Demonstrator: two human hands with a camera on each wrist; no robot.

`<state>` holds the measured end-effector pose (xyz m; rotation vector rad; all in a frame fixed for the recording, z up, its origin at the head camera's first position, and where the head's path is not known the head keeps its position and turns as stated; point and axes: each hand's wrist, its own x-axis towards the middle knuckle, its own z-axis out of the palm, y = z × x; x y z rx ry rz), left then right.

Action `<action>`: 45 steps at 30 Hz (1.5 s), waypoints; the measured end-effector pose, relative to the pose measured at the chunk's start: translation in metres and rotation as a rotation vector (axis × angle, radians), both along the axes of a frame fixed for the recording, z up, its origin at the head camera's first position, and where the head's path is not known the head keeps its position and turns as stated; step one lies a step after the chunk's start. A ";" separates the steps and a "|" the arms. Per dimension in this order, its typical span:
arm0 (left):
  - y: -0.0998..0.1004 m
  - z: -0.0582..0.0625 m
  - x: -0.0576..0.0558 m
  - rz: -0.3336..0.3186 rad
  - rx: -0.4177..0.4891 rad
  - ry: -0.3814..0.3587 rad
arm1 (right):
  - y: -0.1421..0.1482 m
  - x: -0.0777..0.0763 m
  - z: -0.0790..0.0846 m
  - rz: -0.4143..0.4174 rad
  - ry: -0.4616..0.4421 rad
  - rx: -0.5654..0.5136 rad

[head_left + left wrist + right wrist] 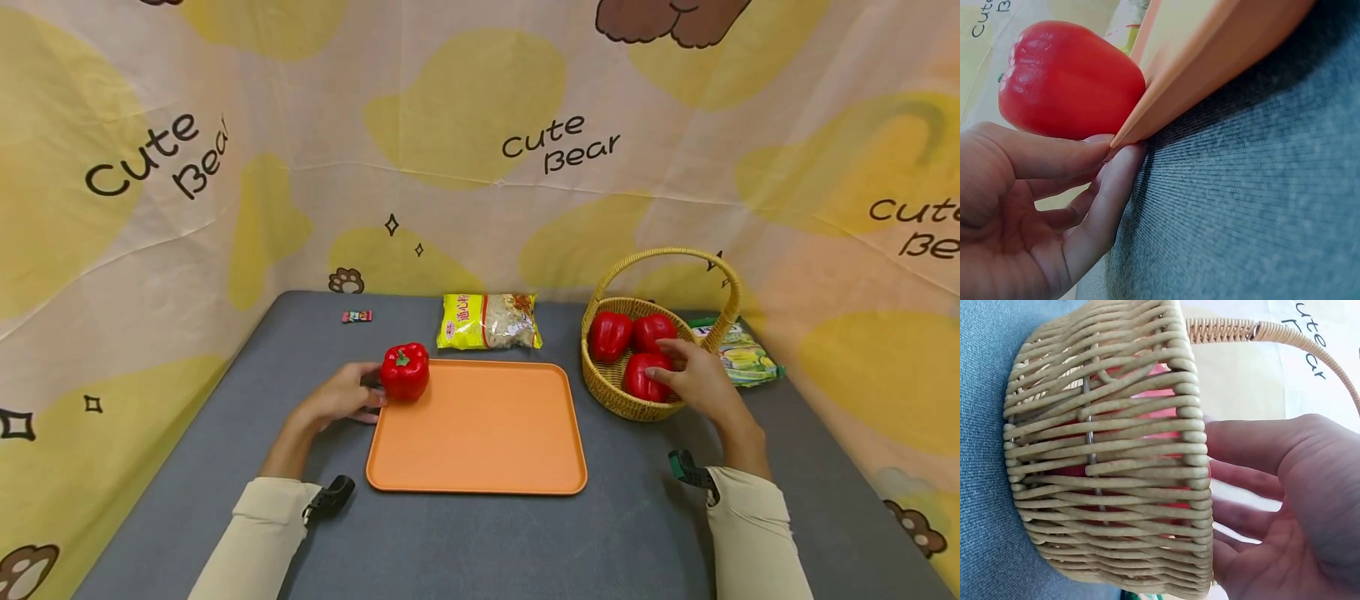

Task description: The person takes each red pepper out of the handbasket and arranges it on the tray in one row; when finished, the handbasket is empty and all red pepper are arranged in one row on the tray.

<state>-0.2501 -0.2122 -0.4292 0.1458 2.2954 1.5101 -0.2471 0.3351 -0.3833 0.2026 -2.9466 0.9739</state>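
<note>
My left hand point(347, 393) pinches the left edge of an orange tray point(480, 433), thumb above and fingers beneath, as the left wrist view point(1041, 206) shows. A red bell pepper point(405, 372) with a green stem stands at the tray's back left corner, close beside those fingers. On the right, my right hand point(697, 379) reaches over the rim of a woven basket point(600, 390). Its thumb and fingers span the nearest red bell pepper point(642, 377) inside; the wicker wall point(1110, 450) partly hides their tips in the right wrist view. Two more red bell peppers point(611, 336) lie behind it.
A yellow pasta bag point(489, 322) lies behind the tray. At the back left is a small red packet point(357, 317). A green bag point(742, 354) lies right of the basket, whose tall handle point(667, 252) arches above it. Patterned cloth hangs around the grey table.
</note>
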 end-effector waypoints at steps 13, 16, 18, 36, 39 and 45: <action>0.000 -0.003 0.000 0.004 -0.003 -0.001 | -0.001 0.001 0.000 -0.011 -0.092 0.005; 0.000 -0.003 -0.001 0.003 0.001 0.001 | -0.002 0.001 0.000 0.003 -0.076 -0.012; 0.000 -0.002 -0.001 0.003 0.005 0.003 | -0.003 0.001 0.000 0.010 -0.069 -0.023; -0.002 -0.003 -0.001 -0.002 0.016 -0.004 | -0.011 0.008 0.019 -0.031 -0.007 -0.183; -0.002 -0.003 -0.002 -0.001 0.017 -0.006 | -0.014 0.011 0.025 -0.014 0.013 -0.199; -0.001 -0.002 -0.003 -0.002 0.018 -0.011 | -0.021 0.017 0.033 0.020 0.063 -0.153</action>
